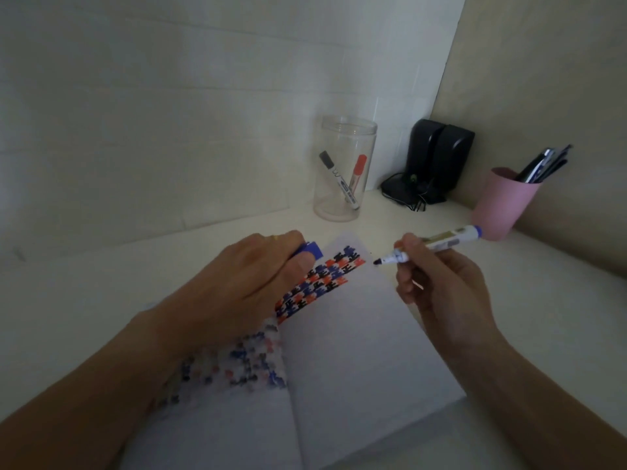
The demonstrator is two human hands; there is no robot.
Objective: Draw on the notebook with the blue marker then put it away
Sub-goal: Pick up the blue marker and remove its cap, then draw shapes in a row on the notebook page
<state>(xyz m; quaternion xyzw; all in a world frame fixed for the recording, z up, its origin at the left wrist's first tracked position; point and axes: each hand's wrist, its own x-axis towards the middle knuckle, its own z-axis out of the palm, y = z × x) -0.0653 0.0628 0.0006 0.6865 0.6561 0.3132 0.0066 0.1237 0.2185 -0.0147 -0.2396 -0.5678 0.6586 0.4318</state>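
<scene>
I'm looking at a home desk corner: white tiled wall (169,96), black speakers (437,157) at one o'clock, pink pen cup (502,205) at two o'clock.

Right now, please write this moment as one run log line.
stage: uncapped, about to draw | right hand: holds blue marker, tip above notebook | left hand: holds blue cap, on notebook
</scene>
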